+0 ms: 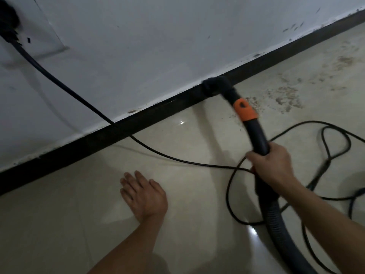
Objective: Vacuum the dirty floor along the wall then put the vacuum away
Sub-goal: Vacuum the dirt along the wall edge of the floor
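My right hand [270,163] is wrapped around the curved black vacuum wand [256,139], right of centre in the frame, knuckles up, forearm running off toward the lower right corner. My left hand [143,196] is flat and empty, palm down with fingers spread, over the glossy cream floor tile [59,224] in the lower middle; I cannot tell whether it actually touches the tile.

The wand is smooth hard plastic with an orange collar [245,111] above my grip, and below my hand it joins a ribbed flexible hose [276,220] that runs down to the bottom edge. The black nozzle [212,86] at the tip sits against the dark baseboard [98,139] near the frame's centre. Just right of it, brownish gritty dirt [286,95] is scattered across the tile toward the upper right.

A thin black power cord [79,95] comes from a dark plug [7,16] in the upper left, crosses the scuffed white wall [138,46], and loops loosely on the floor at the right.
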